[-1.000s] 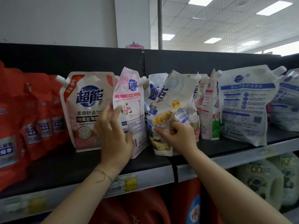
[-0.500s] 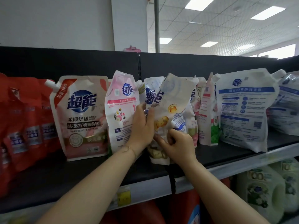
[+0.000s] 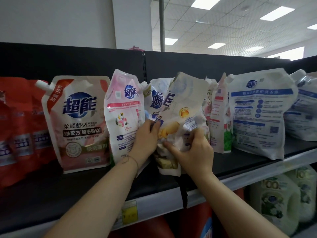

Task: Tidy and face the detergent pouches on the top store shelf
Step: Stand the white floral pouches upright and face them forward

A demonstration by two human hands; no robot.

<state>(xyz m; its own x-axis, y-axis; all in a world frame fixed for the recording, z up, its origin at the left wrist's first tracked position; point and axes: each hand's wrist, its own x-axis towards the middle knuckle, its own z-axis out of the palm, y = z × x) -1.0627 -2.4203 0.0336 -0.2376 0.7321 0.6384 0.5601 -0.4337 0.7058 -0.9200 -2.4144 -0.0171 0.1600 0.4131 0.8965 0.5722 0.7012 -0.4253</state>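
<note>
L hand (image 3: pixel 145 141) grips pouch (image 3: pixel 181 107) at left edge, R hand (image 3: pixel 193 152) pinches lower right. Pouch twisted, leaning; prob. being squared to face front on shelf (image 3: pixel 68 186).

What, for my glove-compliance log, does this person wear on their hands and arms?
No gloves: the left hand and right hand are bare, and no sleeves show on either forearm. A thin chain bracelet circles the left wrist.
</note>
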